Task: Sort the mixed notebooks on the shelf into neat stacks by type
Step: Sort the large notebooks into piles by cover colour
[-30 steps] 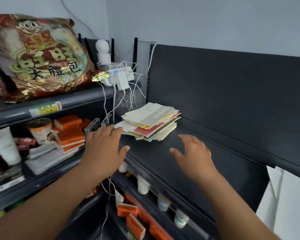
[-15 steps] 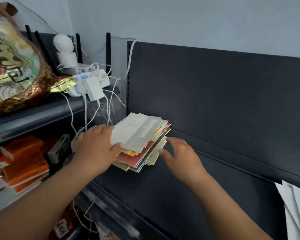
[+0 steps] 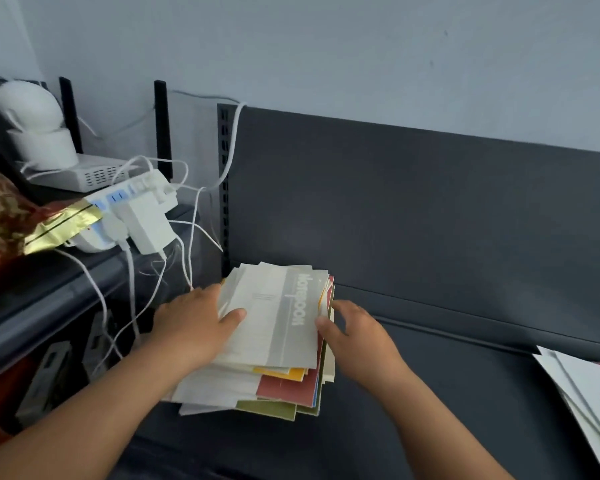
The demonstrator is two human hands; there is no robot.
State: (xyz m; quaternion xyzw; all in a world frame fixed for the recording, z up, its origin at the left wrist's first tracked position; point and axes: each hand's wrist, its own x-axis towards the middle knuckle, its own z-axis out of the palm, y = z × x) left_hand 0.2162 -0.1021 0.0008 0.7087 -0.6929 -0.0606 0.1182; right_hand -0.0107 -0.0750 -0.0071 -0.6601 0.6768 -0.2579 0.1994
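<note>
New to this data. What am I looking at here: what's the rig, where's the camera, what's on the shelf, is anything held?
There is no robot. A person wears one wide-angle camera on the head, looking forward and down at bare hands.

On the dark shelf lies a messy pile of notebooks: a pale one printed "Notebook" on top, with yellow, red and olive covers below.

The left hand rests on the pile's left side, thumb on the top cover. The right hand touches its right edge. Nothing is lifted.

At left sit a white power strip with cables and a foil snack bag. More white papers show at the right edge.
</note>
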